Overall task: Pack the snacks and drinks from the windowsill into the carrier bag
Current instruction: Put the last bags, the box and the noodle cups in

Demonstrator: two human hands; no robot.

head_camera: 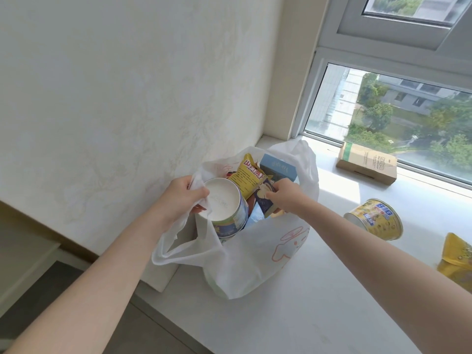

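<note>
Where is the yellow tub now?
Head view, right side: the tub lies on the sill between the bag and a yellow packet.

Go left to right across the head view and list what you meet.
Left hand gripping the carrier bag → white-bottomed tub → right hand pinching a dark blue packet → yellow tub → yellow packet

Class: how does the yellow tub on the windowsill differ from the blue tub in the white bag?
The yellow round printed tub lies on its side on the windowsill, not yet packed; the blue round printed tub sits in the white carrier bag, white base tilted up. Both are round, tapered tubs.
</note>
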